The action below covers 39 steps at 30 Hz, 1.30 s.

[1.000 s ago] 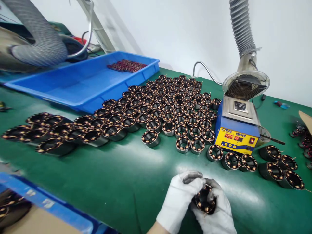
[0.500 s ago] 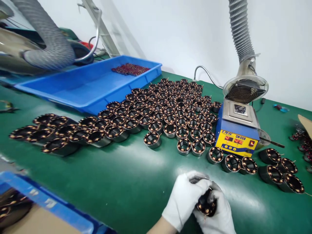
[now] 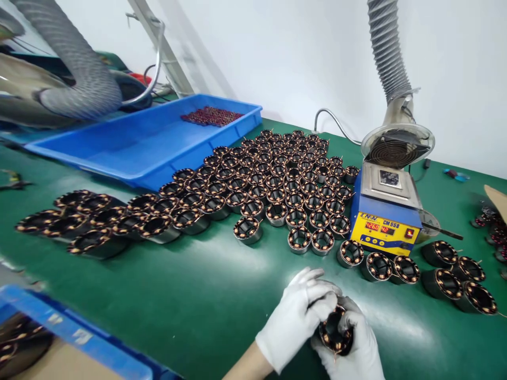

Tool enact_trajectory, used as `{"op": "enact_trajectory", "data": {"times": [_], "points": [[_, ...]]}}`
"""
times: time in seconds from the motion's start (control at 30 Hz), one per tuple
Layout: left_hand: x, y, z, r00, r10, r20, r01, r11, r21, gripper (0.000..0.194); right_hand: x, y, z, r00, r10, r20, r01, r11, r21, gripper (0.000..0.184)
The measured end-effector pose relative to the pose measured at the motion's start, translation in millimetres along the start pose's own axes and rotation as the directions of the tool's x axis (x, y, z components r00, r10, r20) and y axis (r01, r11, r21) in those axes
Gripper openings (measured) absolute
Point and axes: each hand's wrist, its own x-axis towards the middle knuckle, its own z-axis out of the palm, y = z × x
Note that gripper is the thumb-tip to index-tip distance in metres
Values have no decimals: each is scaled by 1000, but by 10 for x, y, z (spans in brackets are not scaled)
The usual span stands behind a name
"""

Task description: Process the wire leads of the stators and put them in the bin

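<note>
Both my hands wear white gloves and meet near the front edge of the green table [image 3: 198, 301]. My right hand [image 3: 356, 353] cups a round motor stator [image 3: 336, 331] with copper windings, its opening facing up. My left hand [image 3: 295, 316] curls over the stator's left side, fingers pinched on its rim. Several more stators [image 3: 277, 184] stand in a dense cluster in the middle of the table, just beyond my hands.
A blue and yellow solder pot [image 3: 386, 211] sits at right under a fume-extraction hose [image 3: 390, 53]. A few stators [image 3: 459, 274] lie to its right. A blue tray [image 3: 150, 140] with small red parts stands at back left. A blue bin edge [image 3: 71, 330] is at lower left.
My hands have stayed on the stator, turning it slightly. The view has shifted a little.
</note>
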Motion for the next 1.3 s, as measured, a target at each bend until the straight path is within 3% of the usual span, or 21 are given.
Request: {"op": "enact_trajectory", "data": {"times": [0.1, 0.17, 0.23, 0.37, 0.53, 0.77, 0.87, 0.97, 1.13, 1.23, 1.3], "points": [[30, 14, 59, 992, -13, -124, 0, 995, -103, 26, 1, -8, -7, 1000, 8, 2, -8, 999, -33, 30], [19, 50, 61, 966, -125, -226, 62, 962, -267, 32, -2, -10, -12, 1000, 15, 15, -14, 999, -38, 29], [6, 104, 66, 933, -273, -233, 162, 900, -405, 39, -5, -7, -15, 1000, 16, 23, -15, 1000, -23, 29], [18, 233, 140, 857, -479, -190, 348, 811, -470, 40, -11, -2, -17, 1000, 14, 14, -13, 1000, -11, 33], [25, 310, 216, 766, -594, -248, 359, 714, -602, 41, -15, 7, -15, 1000, -9, 5, 9, 1000, -25, 30], [-3, 277, 222, 806, -518, -285, 313, 783, -538, 30, 4, 102, -40, 990, -133, 52, 137, 988, -74, 38], [-35, 243, 218, 801, -492, -341, 317, 832, -455, 39, 14, 125, -60, 991, -122, 61, 127, 989, -73, 38], [-77, 205, 212, 834, -396, -385, 284, 905, -315, 51, 18, 138, -77, 979, -186, 82, 191, 980, -63, 41], [-120, 215, 235, 899, -300, -320, 229, 943, -241, 26, 44, 165, -116, 975, -198, 101, 208, 973, -97, 43], [-153, 181, 243, 901, -270, -339, 216, 958, -190, 21, 56, 157, -126, 974, -194, 120, 202, 978, -61, 45], [-201, 84, 226, 884, -269, -382, 238, 963, -127, 30, 40, 122, -106, 985, -154, 77, 159, 985, -64, 52]]}}
